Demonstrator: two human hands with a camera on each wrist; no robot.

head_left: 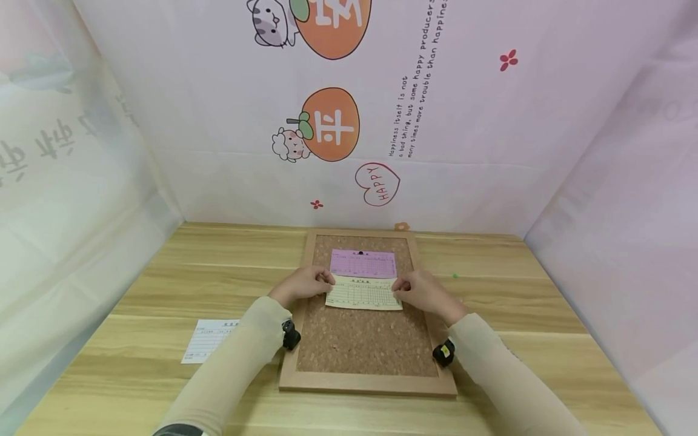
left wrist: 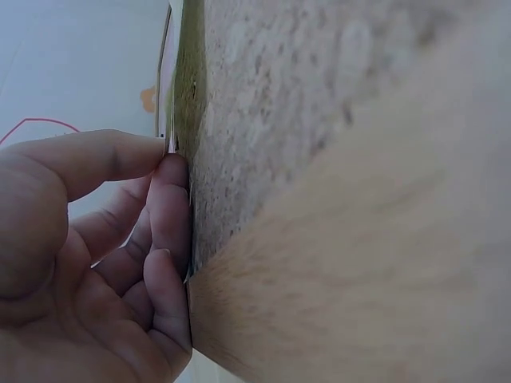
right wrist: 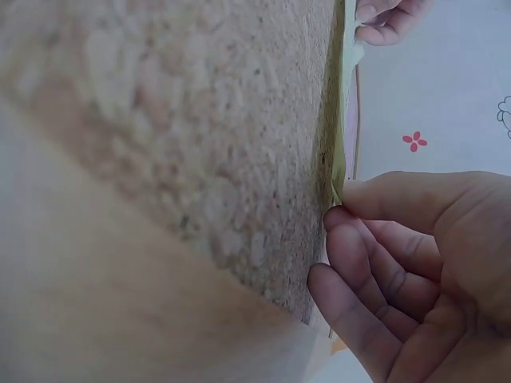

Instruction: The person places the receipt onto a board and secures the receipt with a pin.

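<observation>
Between both hands a pale yellow printed slip [head_left: 363, 294] lies over the cork board [head_left: 365, 345], its top edge at the bottom of a pink slip [head_left: 363, 264]. A dark pin [head_left: 360, 253] marks the pink slip's top middle. My left hand [head_left: 305, 283] pinches the yellow slip's left edge between thumb and finger; in the left wrist view that hand [left wrist: 104, 239] has its other fingers curled against the board. The right hand [head_left: 428, 293] pinches the opposite edge, and in the right wrist view its thumb and fingertip [right wrist: 339, 214] meet on the paper.
A white printed slip [head_left: 209, 340] lies on the wooden table [head_left: 245, 254] left of the board, partly behind the left sleeve. The board's wooden frame [head_left: 368, 383] forms a raised border. A printed curtain [head_left: 463, 194] stands behind the table. A small green dot [head_left: 455, 276] is right of the board.
</observation>
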